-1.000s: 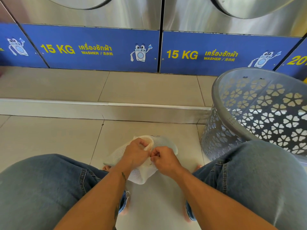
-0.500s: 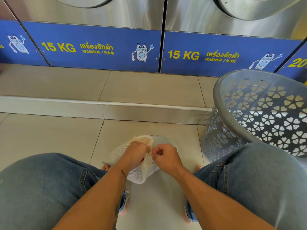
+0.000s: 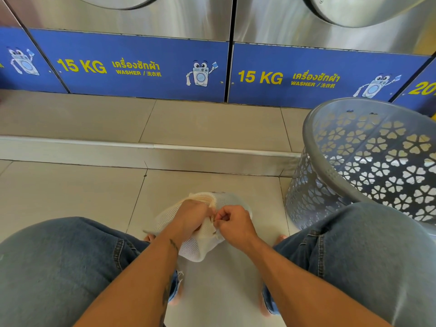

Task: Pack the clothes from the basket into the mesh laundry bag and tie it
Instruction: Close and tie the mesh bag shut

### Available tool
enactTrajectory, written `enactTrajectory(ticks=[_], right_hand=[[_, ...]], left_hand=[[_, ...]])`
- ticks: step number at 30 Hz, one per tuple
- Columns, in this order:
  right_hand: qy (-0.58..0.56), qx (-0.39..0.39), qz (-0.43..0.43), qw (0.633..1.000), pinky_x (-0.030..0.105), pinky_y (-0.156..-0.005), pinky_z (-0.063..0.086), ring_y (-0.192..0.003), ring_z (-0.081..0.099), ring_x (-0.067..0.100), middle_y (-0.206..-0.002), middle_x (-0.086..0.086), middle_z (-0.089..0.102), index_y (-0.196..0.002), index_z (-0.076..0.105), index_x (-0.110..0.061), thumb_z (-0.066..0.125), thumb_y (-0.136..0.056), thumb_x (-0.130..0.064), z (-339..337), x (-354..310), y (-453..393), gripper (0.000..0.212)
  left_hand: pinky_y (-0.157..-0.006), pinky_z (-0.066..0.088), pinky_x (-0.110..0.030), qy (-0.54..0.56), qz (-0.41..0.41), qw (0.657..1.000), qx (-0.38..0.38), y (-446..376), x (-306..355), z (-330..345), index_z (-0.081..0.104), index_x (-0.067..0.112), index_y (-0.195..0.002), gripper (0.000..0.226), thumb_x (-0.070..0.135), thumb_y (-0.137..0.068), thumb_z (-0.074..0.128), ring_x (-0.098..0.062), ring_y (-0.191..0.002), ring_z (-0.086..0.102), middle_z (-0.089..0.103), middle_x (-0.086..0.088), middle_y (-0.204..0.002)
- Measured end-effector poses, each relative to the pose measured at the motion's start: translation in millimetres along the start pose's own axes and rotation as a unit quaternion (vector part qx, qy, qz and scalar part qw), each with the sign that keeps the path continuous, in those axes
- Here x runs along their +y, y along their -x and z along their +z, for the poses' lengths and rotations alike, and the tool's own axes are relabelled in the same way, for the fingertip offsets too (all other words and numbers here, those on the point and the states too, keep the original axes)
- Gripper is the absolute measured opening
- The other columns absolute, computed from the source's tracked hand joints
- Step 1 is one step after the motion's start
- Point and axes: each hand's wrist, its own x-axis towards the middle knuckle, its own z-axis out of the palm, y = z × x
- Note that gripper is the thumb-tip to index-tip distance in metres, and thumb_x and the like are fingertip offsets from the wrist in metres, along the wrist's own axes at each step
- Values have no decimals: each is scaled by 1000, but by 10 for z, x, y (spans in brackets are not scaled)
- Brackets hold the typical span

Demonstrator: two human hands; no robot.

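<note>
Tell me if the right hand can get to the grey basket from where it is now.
Probably yes. The right hand is busy pinching the mesh bag neck, but the basket stands just to its right, past the raised knee, rim open and unobstructed.

white mesh bag point(image 3: 200, 250), grey plastic basket point(image 3: 368, 161)

Bright, even light fills the scene, with soft shadows only. The brushed stainless-steel washer fronts point(image 3: 165, 17) carry broad pale sheen, and the glossy beige floor tiles point(image 3: 70, 197) reflect a mild glow. Wide-angle distortion bends the blue panel strip point(image 3: 132, 67) and the metal step edge point(image 3: 212, 148). The blue denim knees point(image 3: 59, 267) look slightly soft at the lower edge.
</note>
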Motion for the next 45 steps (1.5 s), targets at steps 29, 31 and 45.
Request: enactTrajectory(ticks=[29,31,45], right_hand=[[15,-33,-72,997,28,-66,54,-66,57,6,-73,-9,62,-81,67,-29,58,-73,5,51,67,71,35],[7,-34,-59,998,24,-65,52,-67,57,6,-76,-9,62,-80,66,-31,59,-74,6,41,75,51,39],[116,-63,-124,983,33,-70,56,-78,58,15,-92,-3,64,-98,66,-26,55,-77,1,-8,33,81,35]], left_hand=[[-63,39,-37,63,-42,996,40,6,24,-19,59,10,-78,8,17,-81,56,-23,-65,50,52,-11,-68],[-61,37,-35,62,-43,996,38,4,35,8,55,11,-77,12,15,-88,53,-21,-61,46,49,-8,-66],[-78,47,-38,-10,0,998,61,-14,82,-10,51,15,-66,25,5,-88,48,-19,-68,51,55,-5,-73]])
